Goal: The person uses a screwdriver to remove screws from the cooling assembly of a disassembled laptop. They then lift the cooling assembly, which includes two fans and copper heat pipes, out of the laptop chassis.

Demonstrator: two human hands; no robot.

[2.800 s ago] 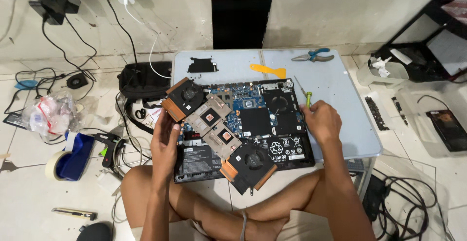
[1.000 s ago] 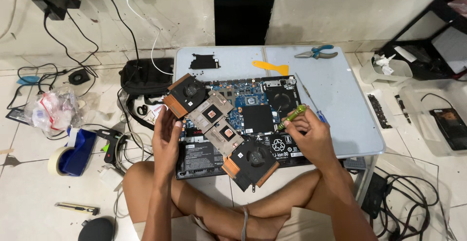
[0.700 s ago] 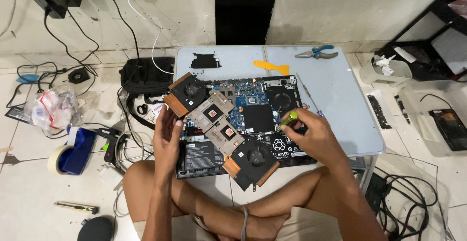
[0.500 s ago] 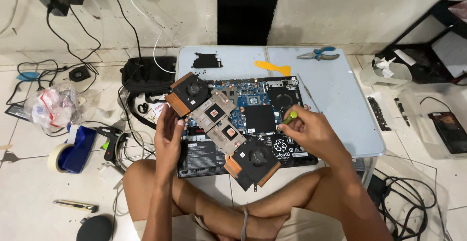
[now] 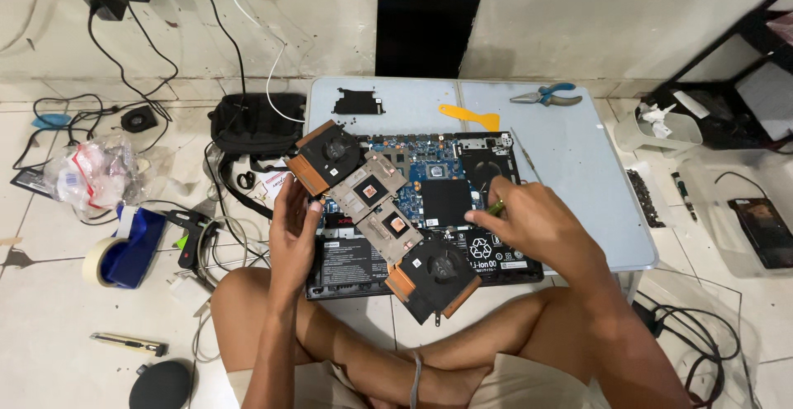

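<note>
Your right hand [image 5: 529, 227] has slid leftward from the laptop's right edge to over the middle of the opened laptop [image 5: 429, 202], its fingers pinched on a green-handled screwdriver [image 5: 494, 207] just right of the black square pad. Your left hand [image 5: 293, 223] keeps its curled fingers on the fan-and-heatsink assembly [image 5: 380, 215], gripping it beside the upper-left fan. That assembly lies tilted diagonally across the laptop on the pale blue table [image 5: 570, 169].

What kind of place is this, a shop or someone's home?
Probably an informal home repair corner, not a proper shop: an opened laptop lies on a low table over a tiled floor, pliers rest nearby, and cables trail from wall plugs.
</note>
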